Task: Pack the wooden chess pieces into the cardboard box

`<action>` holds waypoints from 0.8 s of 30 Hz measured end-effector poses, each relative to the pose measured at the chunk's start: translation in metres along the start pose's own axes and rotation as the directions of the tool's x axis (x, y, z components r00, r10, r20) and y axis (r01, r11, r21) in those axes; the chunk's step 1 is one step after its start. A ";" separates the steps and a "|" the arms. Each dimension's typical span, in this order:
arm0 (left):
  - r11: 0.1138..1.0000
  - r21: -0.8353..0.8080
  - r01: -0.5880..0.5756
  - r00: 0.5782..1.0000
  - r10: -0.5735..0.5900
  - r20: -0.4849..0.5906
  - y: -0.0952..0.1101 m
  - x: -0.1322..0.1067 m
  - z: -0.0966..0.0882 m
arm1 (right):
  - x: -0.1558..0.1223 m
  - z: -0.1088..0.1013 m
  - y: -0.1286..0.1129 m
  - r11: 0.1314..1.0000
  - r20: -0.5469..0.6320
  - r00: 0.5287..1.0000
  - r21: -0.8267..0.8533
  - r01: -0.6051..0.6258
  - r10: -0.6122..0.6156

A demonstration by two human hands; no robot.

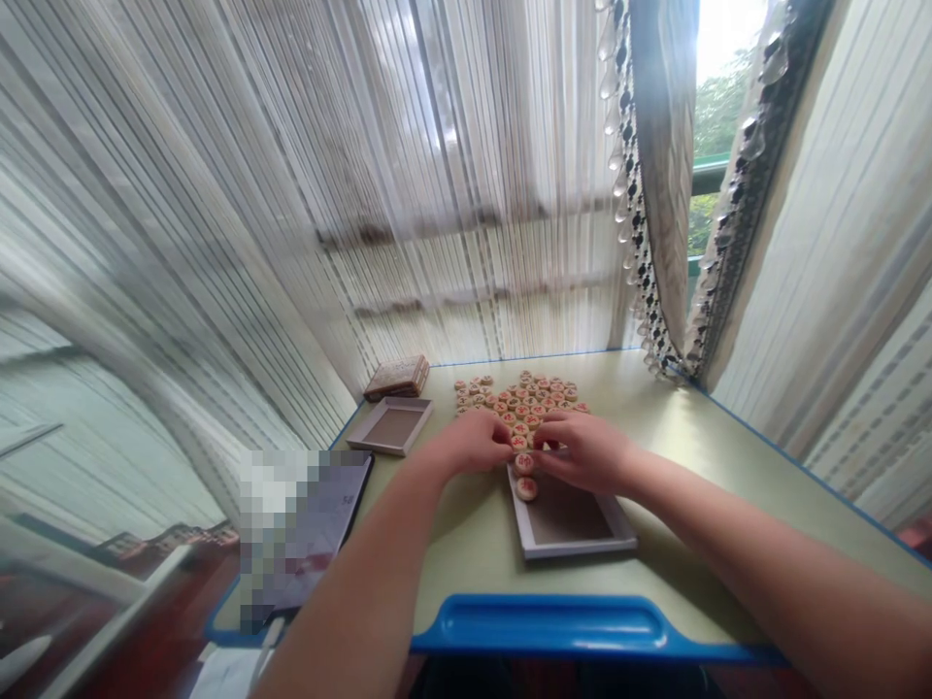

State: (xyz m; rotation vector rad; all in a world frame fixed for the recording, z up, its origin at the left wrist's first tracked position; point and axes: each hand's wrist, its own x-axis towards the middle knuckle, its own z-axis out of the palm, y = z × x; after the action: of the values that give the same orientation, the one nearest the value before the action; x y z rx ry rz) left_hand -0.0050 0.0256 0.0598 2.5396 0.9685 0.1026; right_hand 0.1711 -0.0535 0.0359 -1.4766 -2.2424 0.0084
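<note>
Round wooden xiangqi pieces (537,398) with red and dark characters lie in a loose cluster on the table. My left hand (481,440) is closed, its fingertips against the left side of a xiangqi piece (518,443) at the near end of the cluster. From the other side, my right hand (586,449) has curled fingers and thumb at the same piece. Just below, two red-lettered pieces sit in a line along the left edge of a shallow open box (579,552). The right hand covers the box's far edge.
A second shallow box part (393,449) lies at the left, in front of a brown patterned box (397,377). A tablet (327,524), partly pixelated, rests at the left edge. The table has a blue moulded front rim (553,626). Curtains (466,194) hang behind.
</note>
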 end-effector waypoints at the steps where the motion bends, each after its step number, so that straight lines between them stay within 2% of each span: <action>1: 1.000 0.000 -0.001 1.000 0.001 -0.001 0.000 0.001 0.000 | 0.000 -0.002 0.001 1.000 0.027 1.000 -0.011 0.001 -0.001; 6: 1.000 0.000 0.009 1.000 -0.009 0.000 0.002 0.001 0.000 | -0.002 -0.004 -0.001 0.998 0.122 0.992 -0.067 0.022 -0.014; 24: 1.000 0.026 -0.002 1.000 0.002 0.004 0.004 0.000 -0.001 | -0.003 -0.004 -0.006 0.996 0.171 0.985 -0.071 0.047 -0.034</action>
State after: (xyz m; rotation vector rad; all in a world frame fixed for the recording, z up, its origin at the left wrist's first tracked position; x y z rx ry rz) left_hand -0.0023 0.0230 0.0622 2.5633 0.9717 0.0858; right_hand 0.1687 -0.0593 0.0402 -1.5198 -2.4326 0.0399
